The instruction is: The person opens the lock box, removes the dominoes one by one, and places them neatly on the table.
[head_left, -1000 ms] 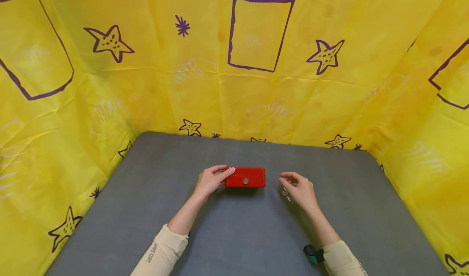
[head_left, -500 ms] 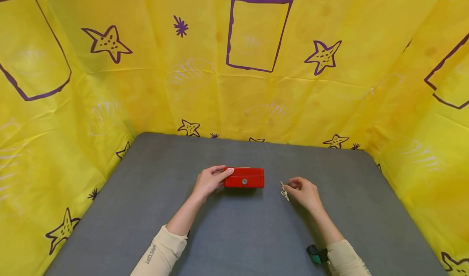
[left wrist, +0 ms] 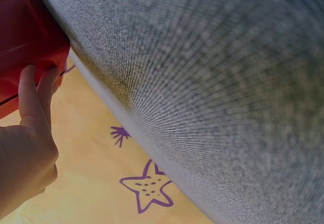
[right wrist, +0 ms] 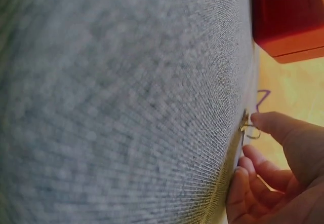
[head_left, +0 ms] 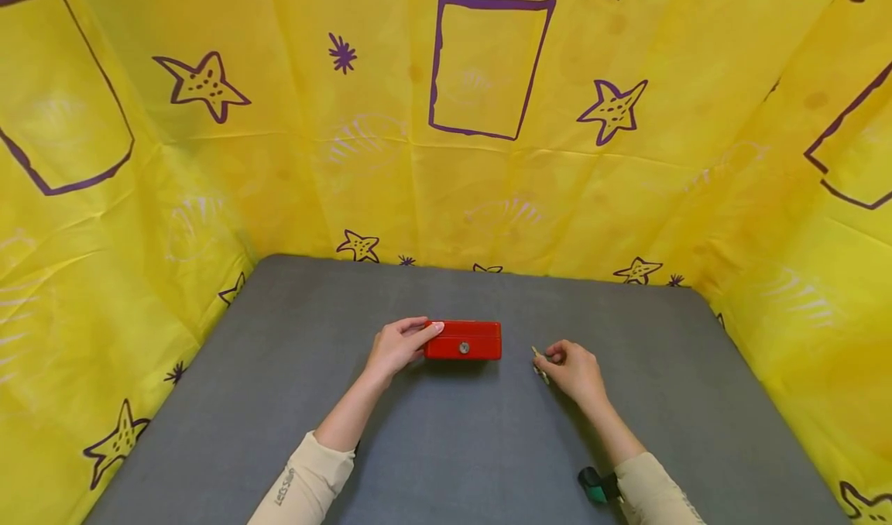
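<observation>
A small red cash box with a round silver lock on its front stands on the grey table, its lid down. My left hand holds the box's left end, thumb on the front top edge and the other fingers behind. In the left wrist view, fingertips press against the red box. To the right of the box, my right hand pinches small keys on a ring, low at the tabletop. The right wrist view shows the thumb at the key ring, with curled fingers below it.
The grey table has rounded far corners. Yellow cloth printed with purple starfish and frames encloses it at the back and both sides. A dark band with a green part sits at the right wrist.
My right hand has drawn back slightly toward me, and the keys have turned at its fingertips, with one key now pointing away from me. The left hand and box have stayed in place.
</observation>
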### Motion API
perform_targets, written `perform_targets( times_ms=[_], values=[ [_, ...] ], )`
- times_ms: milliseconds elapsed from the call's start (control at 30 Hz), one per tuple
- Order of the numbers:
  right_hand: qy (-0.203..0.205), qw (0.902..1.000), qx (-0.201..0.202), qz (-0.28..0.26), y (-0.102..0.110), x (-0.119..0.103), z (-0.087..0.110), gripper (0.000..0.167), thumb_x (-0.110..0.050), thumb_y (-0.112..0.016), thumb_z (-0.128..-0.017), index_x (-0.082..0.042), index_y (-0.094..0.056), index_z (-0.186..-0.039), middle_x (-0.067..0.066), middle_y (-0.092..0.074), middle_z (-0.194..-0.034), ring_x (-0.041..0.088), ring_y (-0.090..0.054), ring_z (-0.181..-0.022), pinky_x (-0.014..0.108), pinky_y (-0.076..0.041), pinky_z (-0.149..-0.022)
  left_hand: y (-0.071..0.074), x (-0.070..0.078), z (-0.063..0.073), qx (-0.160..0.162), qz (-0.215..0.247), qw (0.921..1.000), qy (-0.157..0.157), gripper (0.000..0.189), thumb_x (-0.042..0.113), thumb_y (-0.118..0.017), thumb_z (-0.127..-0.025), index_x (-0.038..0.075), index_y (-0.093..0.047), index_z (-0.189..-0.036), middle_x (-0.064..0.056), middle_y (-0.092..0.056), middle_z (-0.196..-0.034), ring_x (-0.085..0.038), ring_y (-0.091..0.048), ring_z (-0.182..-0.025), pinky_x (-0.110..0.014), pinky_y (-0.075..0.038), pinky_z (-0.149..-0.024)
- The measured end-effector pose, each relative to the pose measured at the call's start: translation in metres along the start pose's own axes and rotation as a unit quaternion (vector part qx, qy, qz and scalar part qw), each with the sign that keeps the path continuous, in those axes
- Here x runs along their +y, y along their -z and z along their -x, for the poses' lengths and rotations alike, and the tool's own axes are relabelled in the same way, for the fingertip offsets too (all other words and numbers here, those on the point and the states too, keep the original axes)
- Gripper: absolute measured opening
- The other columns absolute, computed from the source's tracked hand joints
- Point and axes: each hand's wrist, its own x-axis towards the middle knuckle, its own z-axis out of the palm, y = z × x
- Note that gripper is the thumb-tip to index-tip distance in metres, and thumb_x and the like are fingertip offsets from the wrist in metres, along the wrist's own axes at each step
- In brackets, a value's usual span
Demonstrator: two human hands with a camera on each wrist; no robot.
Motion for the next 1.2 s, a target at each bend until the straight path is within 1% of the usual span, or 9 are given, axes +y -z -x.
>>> perform_targets(
  times_ms=[200, 433, 667, 800, 1000, 1200],
  values=[
    [-0.008, 1.0, -0.004, 0.001, 0.0003, -0.0012, 0.001, 0.02, -0.02, -0.077, -0.079, -0.004, -0.069, -0.087, 0.003, -0.062, -0.076, 0.021, -0.057, -0.072, 0.037, -0.046, -0.067, 0.001, -0.001, 0.0, 0.0, 0.0, 1.0, -0.003, 0.063, 0.045, -0.078, -0.08, 0.008, -0.063, -0.129, -0.012, -0.067, -0.118, -0.021, -0.069, -0.094, -0.036, -0.058, -0.08],
    [-0.02, 0.9997, -0.013, -0.009, -0.0008, -0.0019, 0.0016, 0.018, -0.019, -0.077, -0.08, -0.005, -0.068, -0.085, 0.001, -0.061, -0.074, 0.019, -0.055, -0.069, 0.033, -0.043, -0.064, 0.0009, -0.0008, 0.0004, 0.002, 0.001, 1.0, -0.002, 0.063, 0.046, -0.078, -0.08, 0.008, -0.064, -0.128, -0.012, -0.067, -0.119, -0.021, -0.068, -0.095, -0.036, -0.058, -0.079],
    [-0.025, 0.9993, -0.014, -0.023, -0.0021, 0.0004, 0.002, 0.015, -0.018, -0.077, -0.079, -0.008, -0.066, -0.081, -0.002, -0.061, -0.068, 0.014, -0.054, -0.062, 0.029, -0.042, -0.059, 0.001, -0.001, 0.0001, 0.002, 0.002, 1.0, -0.004, 0.063, 0.046, -0.078, -0.079, 0.008, -0.064, -0.127, -0.011, -0.067, -0.119, -0.021, -0.068, -0.096, -0.036, -0.058, -0.08],
    [-0.026, 0.9992, -0.023, -0.018, -0.0015, 0.0, 0.0024, 0.014, -0.02, -0.076, -0.08, -0.011, -0.066, -0.078, -0.005, -0.06, -0.065, 0.013, -0.054, -0.059, 0.03, -0.041, -0.058, 0.001, -0.0009, 0.0002, 0.003, 0.003, 1.0, -0.005, 0.064, 0.047, -0.079, -0.078, 0.008, -0.064, -0.127, -0.011, -0.068, -0.118, -0.021, -0.068, -0.095, -0.035, -0.058, -0.079],
    [-0.016, 0.9995, -0.027, -0.007, -0.0016, -0.0004, 0.0018, 0.013, -0.021, -0.075, -0.082, -0.011, -0.067, -0.079, -0.004, -0.062, -0.068, 0.013, -0.053, -0.062, 0.03, -0.041, -0.058, 0.0009, -0.001, 0.0, 0.002, 0.006, 1.0, -0.007, 0.063, 0.046, -0.079, -0.078, 0.008, -0.065, -0.127, -0.011, -0.068, -0.118, -0.021, -0.068, -0.095, -0.035, -0.058, -0.079],
    [-0.018, 0.999, -0.036, -0.02, 0.0003, -0.0026, 0.0035, 0.014, -0.021, -0.075, -0.083, -0.009, -0.068, -0.08, -0.003, -0.064, -0.069, 0.012, -0.054, -0.061, 0.03, -0.043, -0.058, 0.0013, -0.0037, -0.0007, -0.001, -0.002, 1.0, -0.008, 0.066, 0.049, -0.078, -0.079, 0.007, -0.064, -0.128, -0.011, -0.068, -0.118, -0.02, -0.068, -0.095, -0.035, -0.057, -0.08]
  ],
)
